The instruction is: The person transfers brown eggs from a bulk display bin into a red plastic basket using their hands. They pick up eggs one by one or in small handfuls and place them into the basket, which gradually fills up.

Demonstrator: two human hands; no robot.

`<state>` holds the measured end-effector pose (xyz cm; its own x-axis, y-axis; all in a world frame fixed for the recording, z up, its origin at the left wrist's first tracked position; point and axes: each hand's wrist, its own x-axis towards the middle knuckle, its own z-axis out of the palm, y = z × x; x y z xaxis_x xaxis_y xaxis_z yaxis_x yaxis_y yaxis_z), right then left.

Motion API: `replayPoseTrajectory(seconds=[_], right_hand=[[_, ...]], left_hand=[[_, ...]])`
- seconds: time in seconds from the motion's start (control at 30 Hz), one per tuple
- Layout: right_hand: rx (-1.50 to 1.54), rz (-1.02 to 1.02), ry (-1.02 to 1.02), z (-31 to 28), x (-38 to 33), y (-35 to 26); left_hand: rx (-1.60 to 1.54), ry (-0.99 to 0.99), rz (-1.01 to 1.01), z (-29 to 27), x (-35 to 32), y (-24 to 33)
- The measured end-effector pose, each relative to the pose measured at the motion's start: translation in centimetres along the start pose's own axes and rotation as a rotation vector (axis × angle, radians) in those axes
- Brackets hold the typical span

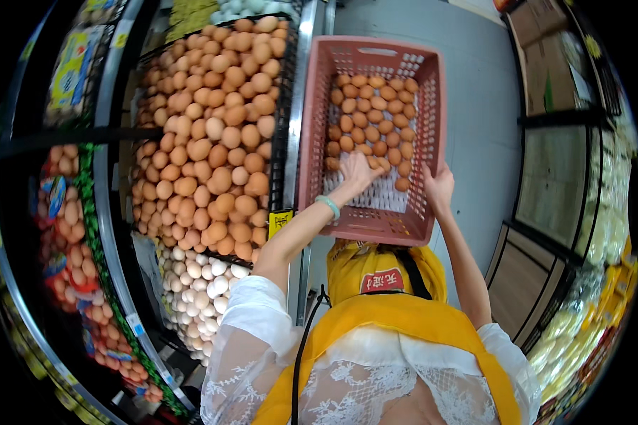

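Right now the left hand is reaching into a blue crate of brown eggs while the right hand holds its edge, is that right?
Not quite: the crate is pink, not blue, as the head view shows. The left hand reaches into the brown eggs while the right hand holds its edge.

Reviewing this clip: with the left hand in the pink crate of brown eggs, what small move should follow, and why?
Probably close the left hand on the brown eggs under its fingers and lift them out. It already rests on them inside the pink crate, while the right hand steadies the rim.
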<state>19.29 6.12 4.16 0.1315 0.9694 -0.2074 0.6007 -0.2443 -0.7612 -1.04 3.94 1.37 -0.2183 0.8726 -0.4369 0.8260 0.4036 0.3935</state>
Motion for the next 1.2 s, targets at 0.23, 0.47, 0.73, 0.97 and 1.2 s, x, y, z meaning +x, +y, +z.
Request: replayPoseTrajectory(seconds=[0.23, 0.47, 0.73, 0.97, 1.2], right_hand=[[0.001, -0.02, 0.022, -0.7, -0.5, -0.6], [-0.023, -0.015, -0.011, -0.6, -0.6, -1.4], [-0.047, 0.071, 0.029, -0.8, -1.0, -1.7], [-0.154, 0.013, 0.043, -0.6, -0.5, -0.9], [-0.201, 0.097, 0.088, -0.3, 0.0, 0.5]], left_hand=[[-0.518, 0.669, 0.115, -19.1, -5.5, -1.6], [0.151, 1.085, -0.289, -36.6, 1.4, -21.3], [0.032, 0.534, -0.696, -39.6, 7.4, -28.8], [0.221, 0.542, -0.676, -38.7, 8.9, -30.4], [-0.176, 0.957, 0.319, -31.8, 4.2, -12.8]])
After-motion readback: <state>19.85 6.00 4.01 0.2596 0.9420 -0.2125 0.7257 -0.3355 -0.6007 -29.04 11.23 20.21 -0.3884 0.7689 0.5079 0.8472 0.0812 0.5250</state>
